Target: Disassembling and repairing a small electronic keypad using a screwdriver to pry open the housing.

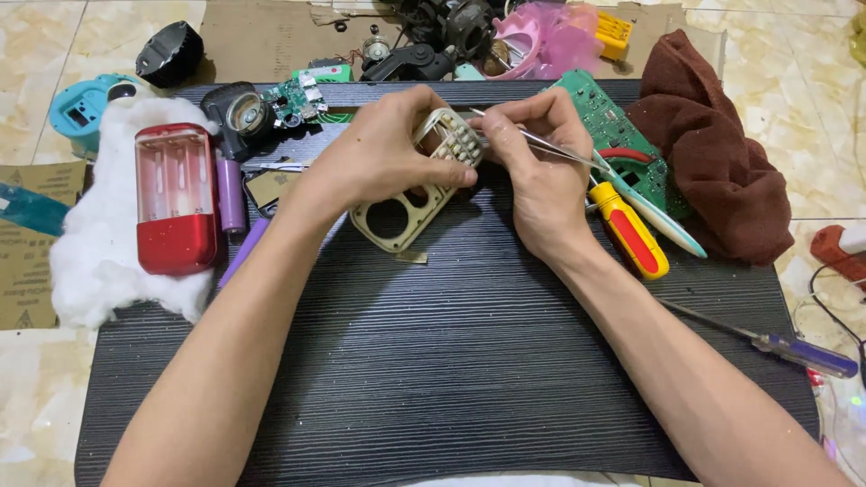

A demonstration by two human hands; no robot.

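While the left hand [388, 153] hides its upper edge, tweezers [541, 142] probe the beige panel [406, 212].

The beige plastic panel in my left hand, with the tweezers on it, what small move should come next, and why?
Probably ease the tweezers tip a little deeper at the button grid of the beige panel. The right hand pinches them there, and the left hand holds the panel tilted off the black mat.

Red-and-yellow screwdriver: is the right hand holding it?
No, the right hand holds metal tweezers; the red-and-yellow screwdriver lies on the mat.
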